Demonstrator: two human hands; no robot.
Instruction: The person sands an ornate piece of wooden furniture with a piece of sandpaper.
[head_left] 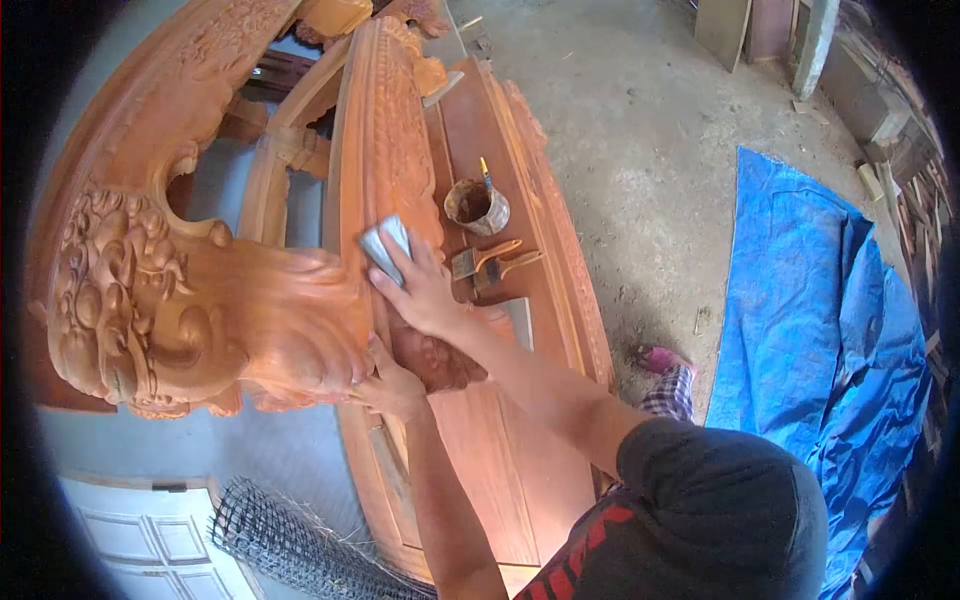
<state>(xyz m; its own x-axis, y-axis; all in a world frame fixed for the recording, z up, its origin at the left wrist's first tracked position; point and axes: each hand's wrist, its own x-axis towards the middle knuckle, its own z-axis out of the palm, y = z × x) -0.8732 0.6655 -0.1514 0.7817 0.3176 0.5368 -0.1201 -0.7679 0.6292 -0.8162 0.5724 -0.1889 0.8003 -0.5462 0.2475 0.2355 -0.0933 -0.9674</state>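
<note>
A large carved piece of reddish wood lies across the wooden boards. My right hand is closed on a grey-white pad, which rests on the carved wood near a long moulded edge. Lower down, my left hand touches the lower edge of the carving; its fingers are partly hidden against the wood. Right of my right hand, a small pot holds brown matter and a yellow-tipped tool. Two brushes lie below the pot on the board.
A blue tarp covers floor at the right. Rolled black mesh stands at the lower left beside a white panelled door. A pink-shod foot shows on the concrete floor. Boards lean at the top right.
</note>
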